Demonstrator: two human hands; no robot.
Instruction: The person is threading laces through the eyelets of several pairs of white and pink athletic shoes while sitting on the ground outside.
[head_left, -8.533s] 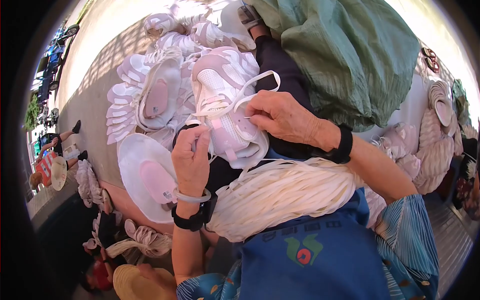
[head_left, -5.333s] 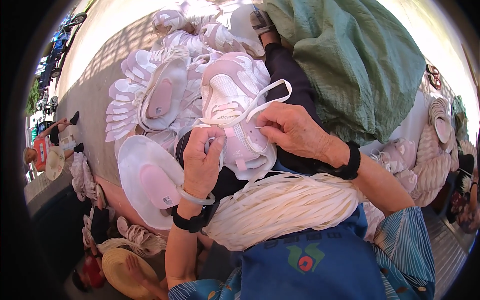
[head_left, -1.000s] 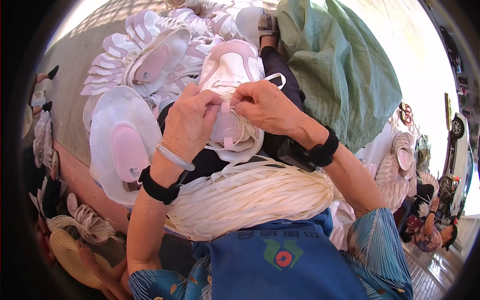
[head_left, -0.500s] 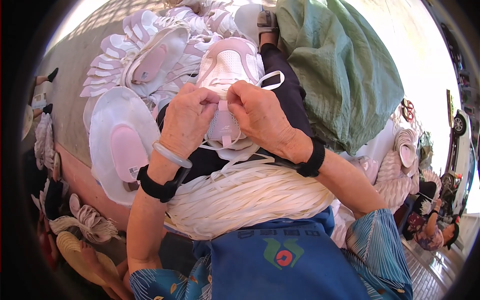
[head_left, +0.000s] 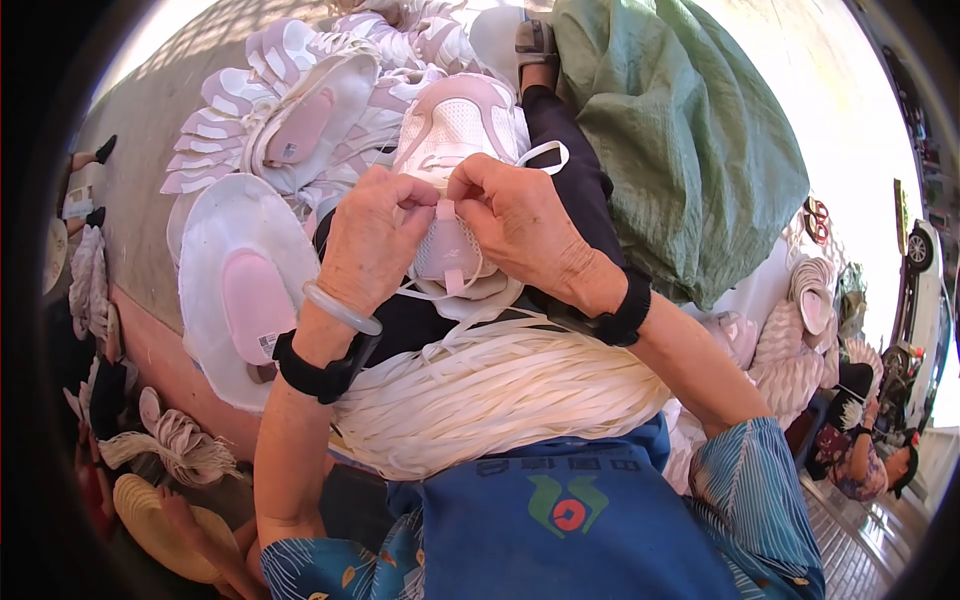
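Observation:
A white and pink sneaker upper lies in front of me, its toe pointing away and its pale pink tongue toward me. My left hand pinches at the left eyelet edge beside the tongue. Opposite it, my right hand is pinched at the right edge. Both seem closed on the shoelace, though the fingertips mostly hide it. A loop of white shoelace sticks out past the right hand, and more lace curves below the tongue. Across my lap lies a thick bundle of cream laces.
Stacked sneaker uppers fan out at the far left, with a white-lined upper nearer. A green sack bulges at the right. Other people sit at both sides; a straw hat shows lower left. A blue apron covers my front.
My right hand has risen slightly and moved a little left, its fingers shifting at the eyelet edge. My left hand has barely moved, and the sneaker upper stays in place.

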